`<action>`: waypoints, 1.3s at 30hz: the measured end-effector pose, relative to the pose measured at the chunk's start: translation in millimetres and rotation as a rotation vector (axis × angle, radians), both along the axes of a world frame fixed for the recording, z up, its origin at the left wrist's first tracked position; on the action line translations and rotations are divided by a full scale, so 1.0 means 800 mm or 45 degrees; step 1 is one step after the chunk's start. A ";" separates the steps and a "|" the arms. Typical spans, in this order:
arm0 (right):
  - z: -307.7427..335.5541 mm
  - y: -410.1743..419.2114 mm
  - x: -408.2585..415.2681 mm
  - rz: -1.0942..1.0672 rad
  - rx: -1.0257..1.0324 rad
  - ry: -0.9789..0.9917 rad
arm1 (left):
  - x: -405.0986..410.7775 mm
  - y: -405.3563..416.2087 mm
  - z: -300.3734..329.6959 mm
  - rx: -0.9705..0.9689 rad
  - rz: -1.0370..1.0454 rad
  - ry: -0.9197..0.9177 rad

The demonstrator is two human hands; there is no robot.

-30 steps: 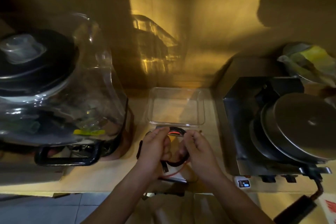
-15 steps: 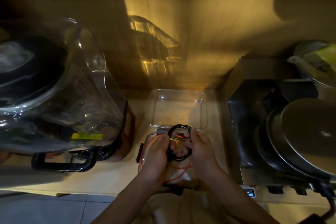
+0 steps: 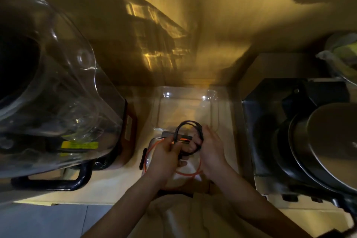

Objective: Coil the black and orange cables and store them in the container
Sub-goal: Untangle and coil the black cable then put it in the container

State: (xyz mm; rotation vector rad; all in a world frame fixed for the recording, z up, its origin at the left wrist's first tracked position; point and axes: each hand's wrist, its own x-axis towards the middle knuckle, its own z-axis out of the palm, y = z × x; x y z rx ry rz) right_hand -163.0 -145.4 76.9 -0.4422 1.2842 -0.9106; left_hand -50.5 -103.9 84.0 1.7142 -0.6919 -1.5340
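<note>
Both hands work near the front edge of the counter [image 3: 108, 189], between a large clear blender jar [image 3: 58, 102] on the left and a steel appliance [image 3: 289, 121] on the right. Left hand [image 3: 164, 160] and right hand [image 3: 210, 150] each grip the coiled black cable [image 3: 188, 123], held upright just before the clear container [image 3: 185, 110]. An orange cable [image 3: 190, 173] loops loosely beneath the hands, over a clear lid [image 3: 152, 141].

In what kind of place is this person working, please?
Probably a kitchen or drink-shop counter: a large clear plastic blender jar with a black handle stands at left, a steel appliance holding round metal pans at right, and a clear rectangular container between them.
</note>
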 end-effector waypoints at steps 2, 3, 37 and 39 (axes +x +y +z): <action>-0.006 -0.006 0.002 0.010 0.027 0.032 | 0.002 -0.008 -0.007 0.033 0.090 0.041; -0.009 -0.011 0.002 0.020 0.029 0.046 | 0.004 -0.013 -0.013 0.049 0.122 0.043; -0.142 -0.183 0.042 0.498 -0.050 0.716 | 0.029 -0.188 -0.124 0.459 0.374 -0.027; -0.147 -0.190 0.047 0.511 -0.054 0.731 | 0.031 -0.193 -0.136 0.500 0.477 0.045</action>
